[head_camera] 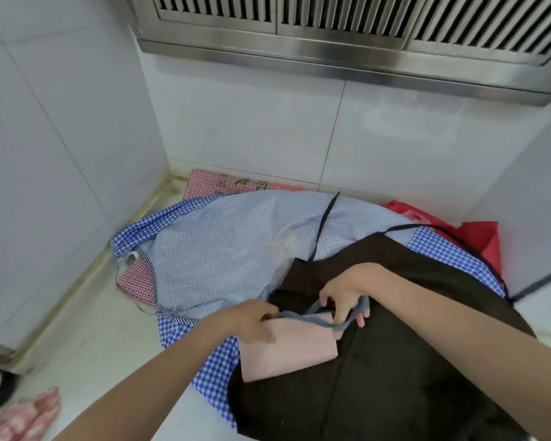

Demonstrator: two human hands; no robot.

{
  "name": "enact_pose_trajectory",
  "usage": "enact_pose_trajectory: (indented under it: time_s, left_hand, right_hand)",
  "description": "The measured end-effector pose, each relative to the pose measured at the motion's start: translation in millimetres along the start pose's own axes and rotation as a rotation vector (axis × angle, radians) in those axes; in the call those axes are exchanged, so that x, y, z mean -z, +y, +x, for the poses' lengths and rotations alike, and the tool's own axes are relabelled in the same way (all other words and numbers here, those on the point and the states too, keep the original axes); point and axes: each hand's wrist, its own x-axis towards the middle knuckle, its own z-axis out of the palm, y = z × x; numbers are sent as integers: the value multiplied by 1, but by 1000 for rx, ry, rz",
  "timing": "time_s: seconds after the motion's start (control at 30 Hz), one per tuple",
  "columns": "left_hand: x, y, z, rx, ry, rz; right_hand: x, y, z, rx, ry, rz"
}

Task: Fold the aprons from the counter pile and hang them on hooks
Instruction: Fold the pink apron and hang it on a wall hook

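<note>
Although I looked for brands and labels first, I can read no writing; green marks on the red checked cloth (218,183) at the far edge of the pile are too blurred to make out.

Left hand (252,319): fingers curled, pinching the near-left top edge of the pink folded apron (287,351) where its grey-blue strap (303,318) begins. Right hand (347,292): fingers curled down around the same strap, gripping it just to the right of the left hand. Both hands are closed on this one item, and the strap runs between them.

Position of the task item: the pink folded apron lies flat on top of the dark brown apron (395,361), which is spread over the near-right part of the counter pile. Beneath that lies a blue checked apron (223,237), pale side up, with a thin black strap (323,224) crossing it. Red fabric (477,237) shows at the far right of the pile, against the wall.

All of it rests on a pale counter (102,338) set in a corner of white tiled walls (61,122). A steel vented hood (347,33) hangs above at the far side. A pink patterned item (29,415) sits at the near left; I cannot tell what it is.
</note>
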Motion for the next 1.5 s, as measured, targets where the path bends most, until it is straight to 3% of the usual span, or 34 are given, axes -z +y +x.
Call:
enact_pose_trajectory:
  time_s: [0.13,0.33,0.47,0.57,0.63,0.73,0.8,0.87,0.9,0.97,1.0,1.1,1.2,1.33,1.5]
  left_hand:
    - [34,1,-20,-148,97,-185]
    - [90,0,-46,-116,309,-879]
    - [110,21,-51,-162,407,-1275]
    - [120,36,-56,-237,373,-1373]
    - [123,45,-61,-279,307,-1356]
    - [119,56,-65,-313,191,-1352]
    - [113,59,-63,-348,154,-1416]
    - [112,61,-63,-367,171,-1497]
    - [113,58,-62,-367,196,-1532]
    - [118,51,-61,-359,246,-1590]
    - [120,46,-62,-340,265,-1606]
    - [121,32,-61,-282,289,-1589]
    - [118,37,-55,-277,288,-1585]
    - [122,57,-46,-340,273,-1598]
    - [134,59,-53,-319,181,-1319]
  right_hand:
    - [-21,12,-11,78,79,359]
    - [-29,16,-31,214,566,891]
    - [-26,-2,-47,266,455,926]
    - [-21,-13,-46,230,444,932]
    - [-15,-19,-48,159,647,986]
    - [-1,-22,-52,75,1180,1232]
    - [13,-28,-58,253,1249,1708]
    - [26,-33,-62,610,1119,2141]
    - [29,-31,-66,781,1030,2209]
    - [31,-24,-80,991,900,2108]
    - [31,-18,-87,1008,862,2025]
    - [32,-4,-101,857,805,1710]
    - [36,-9,-108,724,859,1486]
    - [44,-23,-112,729,983,1440]
    - [50,-8,-124,667,1004,1411]
